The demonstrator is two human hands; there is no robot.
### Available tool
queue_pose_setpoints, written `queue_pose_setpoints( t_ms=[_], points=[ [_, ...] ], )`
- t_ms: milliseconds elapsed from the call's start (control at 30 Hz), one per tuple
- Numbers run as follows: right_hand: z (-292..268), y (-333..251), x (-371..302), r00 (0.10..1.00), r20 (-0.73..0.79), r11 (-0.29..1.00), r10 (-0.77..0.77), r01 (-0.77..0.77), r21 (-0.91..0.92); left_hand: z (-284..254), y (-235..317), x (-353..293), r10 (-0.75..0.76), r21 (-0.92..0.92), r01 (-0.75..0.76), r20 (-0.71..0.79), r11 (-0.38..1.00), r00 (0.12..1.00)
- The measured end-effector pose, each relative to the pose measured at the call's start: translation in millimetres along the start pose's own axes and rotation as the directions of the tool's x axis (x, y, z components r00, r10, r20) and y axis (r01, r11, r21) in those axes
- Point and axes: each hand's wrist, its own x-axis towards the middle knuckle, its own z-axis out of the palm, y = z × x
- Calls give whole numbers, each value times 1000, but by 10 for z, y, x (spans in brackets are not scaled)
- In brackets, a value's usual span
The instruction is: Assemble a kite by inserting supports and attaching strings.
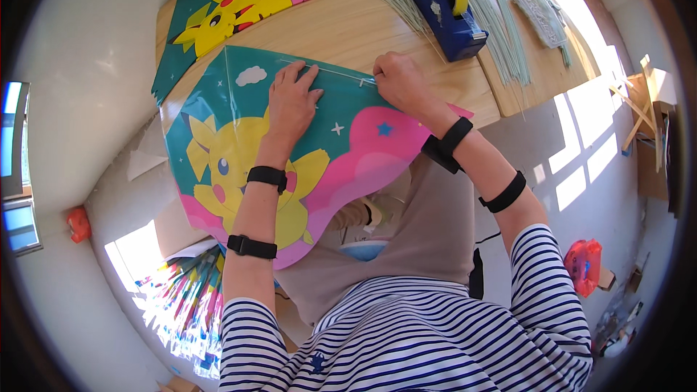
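A kite sheet lies partly on the wooden table and hangs over its front edge toward my lap. It is green and pink, printed with a yellow cartoon animal, a white cloud and stars. Along its upper edge runs a thin pale rod. My left hand rests on the sheet with fingers spread, fingertips at the rod. At the rod's right end my right hand is closed, its fingers pinched where the rod runs in. The exact fingertip contact there is hidden.
Beyond the sheet stands a blue tape dispenser with a yellow roll. Bundles of thin sticks and a clear plastic box lie at the right. More printed sheets lie far left. Packaged colourful items sit low at left.
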Motion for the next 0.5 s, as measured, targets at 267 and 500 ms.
queue_pose_setpoints(
  t_ms=[267, 500],
  points=[
    [194, -56, -85, 983, -56, 978, -175, 167, -126, -37, 10, 13, -20, 11, 19, 33, 1000, 999],
    [-230, 280, -601, 985, -63, 980, -161, 152, -125, -36, 30, 35, 3, -40, -1, 39, 999, 999]
  ],
)
